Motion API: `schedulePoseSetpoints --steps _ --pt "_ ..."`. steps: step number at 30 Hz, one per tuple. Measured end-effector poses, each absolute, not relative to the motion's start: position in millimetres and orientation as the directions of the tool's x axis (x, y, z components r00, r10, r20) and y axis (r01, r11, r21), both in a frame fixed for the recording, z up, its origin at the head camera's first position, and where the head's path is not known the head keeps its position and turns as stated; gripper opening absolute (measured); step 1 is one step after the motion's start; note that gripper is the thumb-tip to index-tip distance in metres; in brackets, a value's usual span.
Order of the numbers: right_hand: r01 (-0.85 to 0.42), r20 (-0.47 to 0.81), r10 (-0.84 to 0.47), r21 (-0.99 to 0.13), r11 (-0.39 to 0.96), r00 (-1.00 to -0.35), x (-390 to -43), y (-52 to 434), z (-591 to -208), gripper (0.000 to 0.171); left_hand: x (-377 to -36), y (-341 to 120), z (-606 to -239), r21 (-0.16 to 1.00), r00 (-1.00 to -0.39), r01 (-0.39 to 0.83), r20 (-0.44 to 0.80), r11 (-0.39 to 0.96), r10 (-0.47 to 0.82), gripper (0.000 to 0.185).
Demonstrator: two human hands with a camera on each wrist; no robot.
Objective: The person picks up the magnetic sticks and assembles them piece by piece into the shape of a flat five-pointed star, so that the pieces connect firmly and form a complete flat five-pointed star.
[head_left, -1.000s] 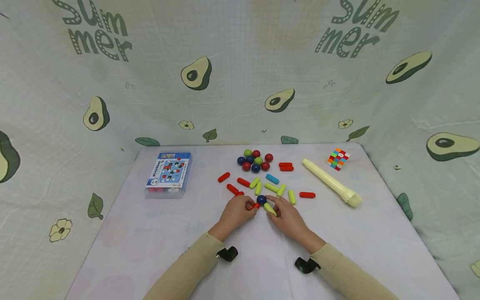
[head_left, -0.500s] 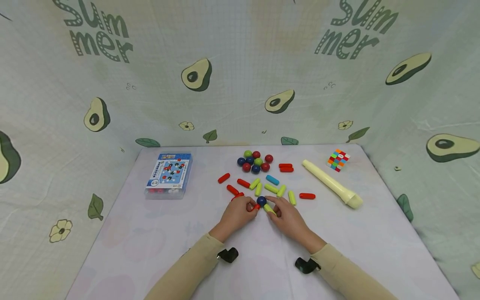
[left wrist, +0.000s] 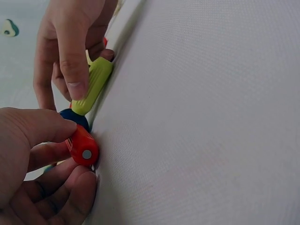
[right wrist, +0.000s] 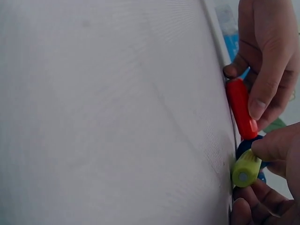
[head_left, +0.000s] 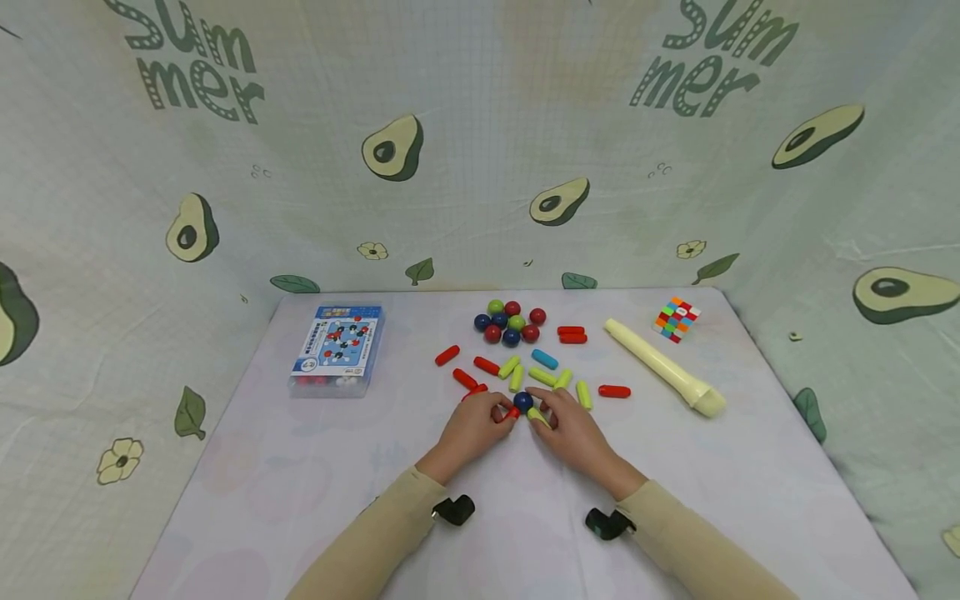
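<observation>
Left hand (head_left: 472, 427) pinches a red rod (left wrist: 82, 145), right hand (head_left: 573, 429) a yellow-green rod (left wrist: 93, 85), against a blue ball (head_left: 522, 401).

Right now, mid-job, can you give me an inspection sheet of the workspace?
Surface: pale table cloth, flat.
Job's things: blue ball joined to red rod and yellow-green rod.
Clutter: loose balls, scattered rods, blue box, cream recorder, colour cube.
Hands: left hand pinches the red rod; right hand grips the yellow-green rod.
Cables: nothing seen.
Surroundings: avocado-print backdrop.
</observation>
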State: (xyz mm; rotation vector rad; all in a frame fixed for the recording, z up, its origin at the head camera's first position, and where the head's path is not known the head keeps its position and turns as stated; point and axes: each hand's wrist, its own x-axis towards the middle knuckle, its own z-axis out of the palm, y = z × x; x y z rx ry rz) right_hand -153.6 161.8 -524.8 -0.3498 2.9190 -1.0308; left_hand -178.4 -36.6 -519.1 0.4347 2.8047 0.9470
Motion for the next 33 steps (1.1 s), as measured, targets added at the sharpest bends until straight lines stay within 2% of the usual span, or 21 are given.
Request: schedulePoseSetpoints --steps 11,16,23,33 --pt "-0.202 0.054 -0.218 -0.637 0.744 -0.974 -156.8 159.3 -524.9 0.051 -183.9 -40.1 -510.4 0.627 -0.956 0.203 -0.04 0.752 0.291 0.021" --pt "-0.217 0.079 -0.216 -0.629 0.746 -0.973 -158.3 159.7 -527.4 0.049 -199.8 -44.7 -502.7 0.599 -0.971 0.209 0.036 0.773 0.235 0.019" --pt "-0.229 0.082 -0.23 -0.631 0.741 -0.97 -160.7 159.5 -529.7 0.047 -229.1 -53.1 -504.1 0.619 -0.983 0.185 0.108 0.763 0.151 0.012" --pt "-0.237 0.082 -0.24 -0.631 0.739 -0.967 -162.9 157.4 -530.4 0.046 -262.8 -51.6 -508.1 0.587 -0.991 0.137 0.086 0.798 0.107 0.038"
